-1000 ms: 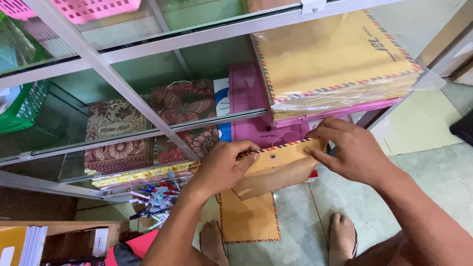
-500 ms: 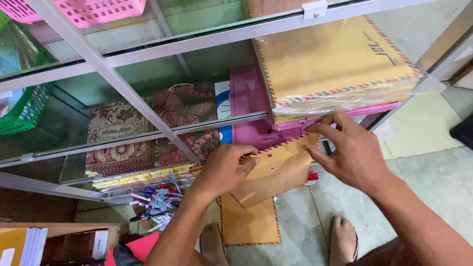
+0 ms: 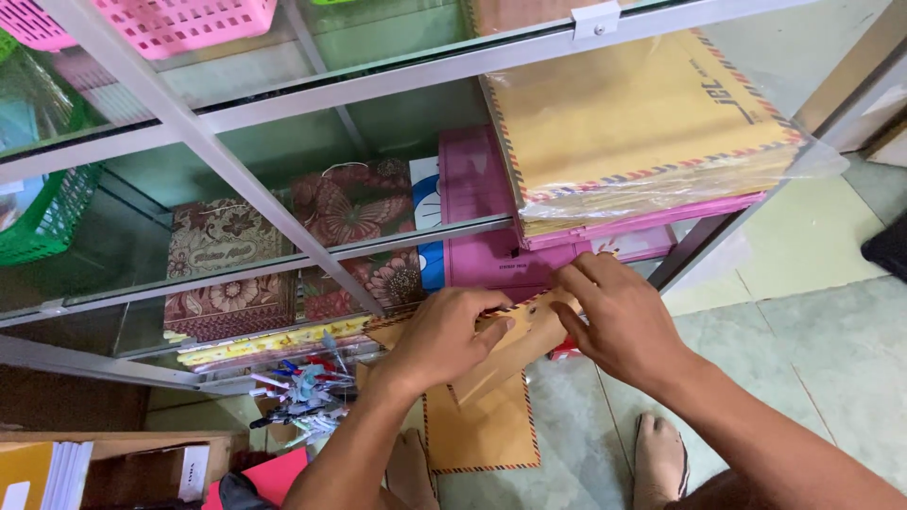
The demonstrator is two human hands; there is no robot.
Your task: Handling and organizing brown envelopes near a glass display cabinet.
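Both my hands hold a brown paper envelope (image 3: pixel 529 332) with a red-and-blue striped border, in front of a glass display cabinet. My left hand (image 3: pixel 452 332) grips its left edge with the thumb on top. My right hand (image 3: pixel 619 319) covers the envelope's right part, fingers curled over it. A second brown envelope (image 3: pixel 482 433) of the same kind lies on the tiled floor just below, between my bare feet (image 3: pixel 658 455).
On the cabinet's (image 3: pixel 312 253) shelf a wrapped stack of large brown envelopes (image 3: pixel 633 123) rests on pink folders (image 3: pixel 491 222), beside patterned gift bags (image 3: pixel 227 260). Pens (image 3: pixel 298 387) lie on the bottom shelf. Pink (image 3: pixel 179 17) and green (image 3: pixel 42 212) baskets stand at the left.
My hands have drawn the envelope down and to the left, and my right hand has slid inward over it, so less of the envelope shows.
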